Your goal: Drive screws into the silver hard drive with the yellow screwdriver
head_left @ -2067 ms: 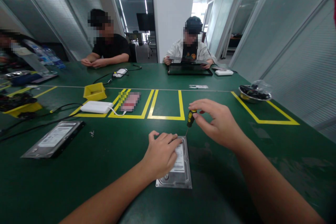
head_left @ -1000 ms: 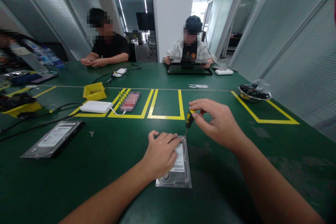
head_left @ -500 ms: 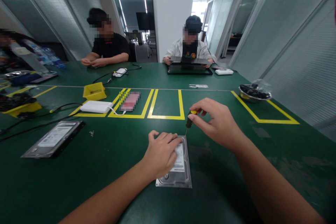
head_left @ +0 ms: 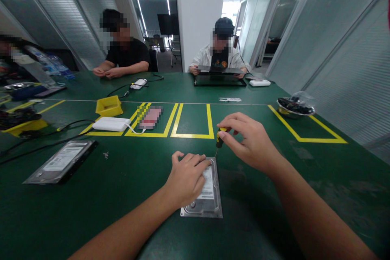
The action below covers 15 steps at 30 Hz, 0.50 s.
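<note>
Head view — right fingers (head_left: 230, 123) pinch a screwdriver (head_left: 219, 143), left fingers (head_left: 204, 166) spread on a hard drive (head_left: 211, 208).

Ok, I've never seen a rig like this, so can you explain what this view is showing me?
There's no machine here: these are a person's own bare hands, seen by one camera worn on the head, looking forward and down. The left hand rests on a drive. The right hand holds a screwdriver by its handle, tip down at the drive's far right corner. Leftward on the green table lie another drive, some tiny bits, perhaps screws, a white box with a cable, and a yellow bin.
</note>
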### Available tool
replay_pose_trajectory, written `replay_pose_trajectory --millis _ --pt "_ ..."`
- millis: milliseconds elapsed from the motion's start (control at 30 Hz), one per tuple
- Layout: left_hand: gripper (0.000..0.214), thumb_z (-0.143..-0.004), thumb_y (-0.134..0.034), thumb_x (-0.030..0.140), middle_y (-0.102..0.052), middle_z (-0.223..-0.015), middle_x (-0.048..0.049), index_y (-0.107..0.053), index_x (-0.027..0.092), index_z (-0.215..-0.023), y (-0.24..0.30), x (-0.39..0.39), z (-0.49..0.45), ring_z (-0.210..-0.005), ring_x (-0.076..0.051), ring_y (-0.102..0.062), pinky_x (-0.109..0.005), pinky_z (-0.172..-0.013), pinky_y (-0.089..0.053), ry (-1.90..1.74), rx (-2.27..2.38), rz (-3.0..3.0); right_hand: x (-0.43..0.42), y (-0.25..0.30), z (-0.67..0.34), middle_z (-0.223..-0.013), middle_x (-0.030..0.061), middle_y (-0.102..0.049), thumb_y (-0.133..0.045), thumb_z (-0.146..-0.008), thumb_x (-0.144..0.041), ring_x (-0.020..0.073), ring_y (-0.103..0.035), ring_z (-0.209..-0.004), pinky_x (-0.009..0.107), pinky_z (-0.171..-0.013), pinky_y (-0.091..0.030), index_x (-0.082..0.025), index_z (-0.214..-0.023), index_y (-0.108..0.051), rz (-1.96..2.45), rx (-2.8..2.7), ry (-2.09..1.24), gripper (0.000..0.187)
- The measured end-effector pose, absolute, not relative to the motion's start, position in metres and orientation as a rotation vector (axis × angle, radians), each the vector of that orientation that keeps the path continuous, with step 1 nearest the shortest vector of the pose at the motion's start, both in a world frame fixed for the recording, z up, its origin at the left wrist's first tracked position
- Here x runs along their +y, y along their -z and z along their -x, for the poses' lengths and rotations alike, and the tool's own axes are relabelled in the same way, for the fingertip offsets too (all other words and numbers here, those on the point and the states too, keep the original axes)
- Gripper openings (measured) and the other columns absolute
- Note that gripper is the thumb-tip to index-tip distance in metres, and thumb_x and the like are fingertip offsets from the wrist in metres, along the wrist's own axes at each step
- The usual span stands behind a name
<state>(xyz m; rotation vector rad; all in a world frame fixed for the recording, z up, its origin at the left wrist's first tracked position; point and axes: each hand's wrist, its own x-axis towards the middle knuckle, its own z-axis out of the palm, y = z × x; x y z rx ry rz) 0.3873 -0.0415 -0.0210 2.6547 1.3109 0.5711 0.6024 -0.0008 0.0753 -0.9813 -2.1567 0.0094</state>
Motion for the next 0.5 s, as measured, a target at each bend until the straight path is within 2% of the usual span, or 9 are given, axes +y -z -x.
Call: replay_pose_trajectory --millis 133,333,433,500 --pt "0.042 -0.085 -0.047 0.017 -0.063 -0.131 -0.0033 -0.057 0.030 -0.124 0.0212 -0.0412 -0.3875 -0.112 -0.027 -0.055 -0.053 -0.093 -0.022 -0.569 1.315 -2.655 -0.0014 -0.0757 -0.6025 -0.105 0.0056 -0.068 -0.056 -0.091 -0.014 0.0160 -0.063 -0.099 0.027 -0.089 -0.048 -0.014 -0.098 -0.068 0.877 -2.157 -0.040 0.014" --pt "0.042 -0.085 -0.048 0.016 -0.063 -0.130 -0.0033 -0.058 0.029 -0.124 0.0210 -0.0413 -0.3881 -0.111 -0.026 -0.055 -0.052 -0.093 -0.022 -0.583 1.320 -2.659 -0.0009 -0.0745 -0.6016 -0.090 0.0028 -0.067 -0.066 -0.089 -0.021 0.0140 -0.061 -0.078 0.026 -0.072 -0.046 -0.015 -0.097 -0.066 0.972 -2.131 -0.013 0.010" --pt "0.042 -0.085 -0.048 0.017 -0.063 -0.130 -0.0035 -0.058 0.029 -0.124 0.0220 -0.0414 -0.3881 -0.111 -0.026 -0.055 -0.052 -0.093 -0.022 -0.587 1.315 -2.664 -0.0010 -0.0758 -0.6014 -0.085 0.0023 -0.065 -0.065 -0.090 -0.023 0.0143 -0.059 -0.077 0.026 -0.071 -0.045 -0.015 -0.090 -0.065 0.964 -2.159 -0.015 0.008" --pt "0.042 -0.085 -0.048 0.017 -0.063 -0.130 -0.0041 -0.058 0.029 -0.124 0.0226 -0.0415 -0.3882 -0.111 -0.026 -0.055 -0.052 -0.094 -0.022 -0.591 1.315 -2.663 -0.0016 -0.0768 -0.6018 -0.091 0.0034 -0.067 -0.061 -0.091 -0.020 0.0149 -0.061 -0.083 0.026 -0.075 -0.047 -0.015 -0.093 -0.066 0.937 -2.174 -0.038 0.008"
